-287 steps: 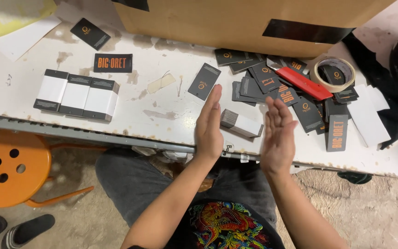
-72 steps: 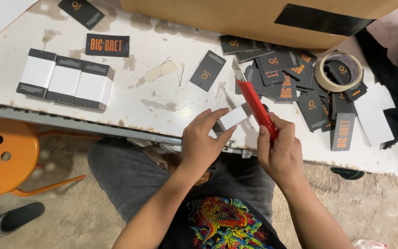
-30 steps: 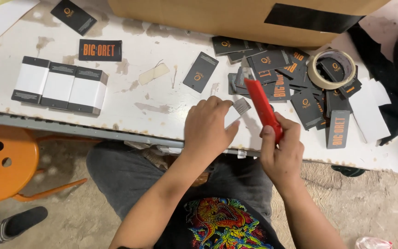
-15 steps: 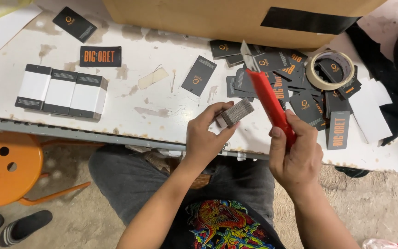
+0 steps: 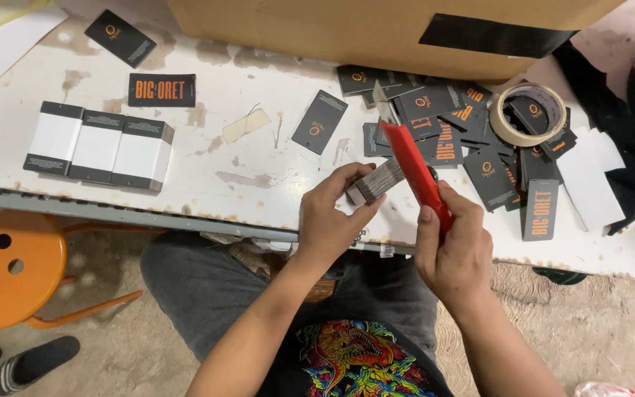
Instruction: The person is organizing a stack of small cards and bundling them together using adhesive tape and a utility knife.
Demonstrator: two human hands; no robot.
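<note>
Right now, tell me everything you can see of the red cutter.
The red cutter is a long, slim utility knife with a plastic-looking body and a pale blade tip pointing away toward the cardboard box. The right hand grips its lower end, thumb along the handle. It is held tilted above the table edge, right beside the small stack of tags pinched in the left hand.

Left hand with fingers curled in a pinch, right hand fisted, both forearms raised

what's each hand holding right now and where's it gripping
The left hand pinches a stack of cards by its near end. The right hand grips a red utility knife by the handle's lower end.
</note>
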